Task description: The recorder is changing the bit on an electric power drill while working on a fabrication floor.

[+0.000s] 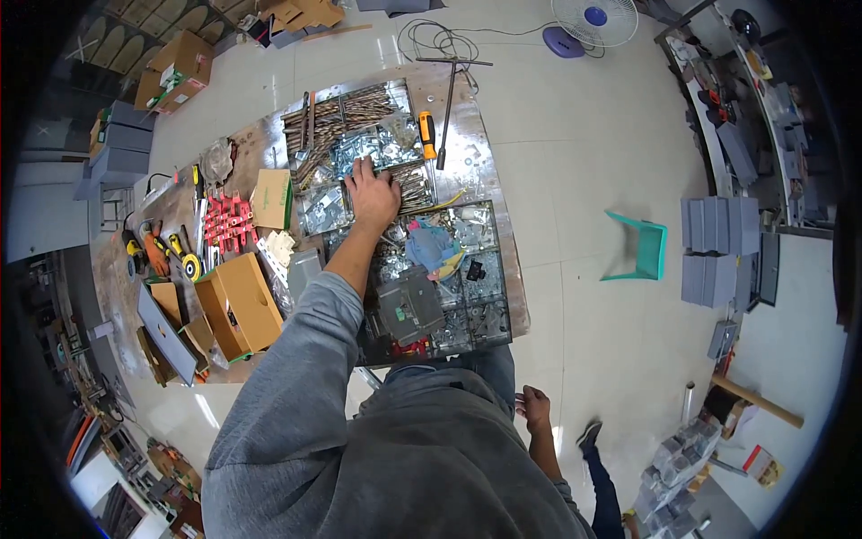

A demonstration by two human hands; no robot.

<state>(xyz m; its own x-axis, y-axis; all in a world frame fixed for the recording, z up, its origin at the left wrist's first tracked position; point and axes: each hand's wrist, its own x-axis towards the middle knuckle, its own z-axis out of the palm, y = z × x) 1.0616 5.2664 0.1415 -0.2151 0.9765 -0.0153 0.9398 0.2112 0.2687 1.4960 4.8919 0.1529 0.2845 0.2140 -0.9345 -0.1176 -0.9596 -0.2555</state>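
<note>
My left hand (373,194) reaches over a metal tray on the workbench. Its fingers are spread and rest at the edge of a bluish clear plastic bag (356,151) of small parts. Around it lie many drill bits (359,106), more long bits (412,187) just right of the hand, and a clear bag of flat metal pieces (324,209) to its left. What lies under the palm is hidden. My right hand (534,407) hangs beside my right hip, away from the bench, its fingers loosely bent and apart, with nothing visible in them.
Nearer me is a compartment tray (489,235) of hardware, with blue cloth (431,247) and a grey case (409,307) on it. An orange screwdriver (426,135), a T-handle wrench (446,112), red clamps (228,222) and an open cardboard box (241,307) share the bench. A teal stool (648,250) stands right.
</note>
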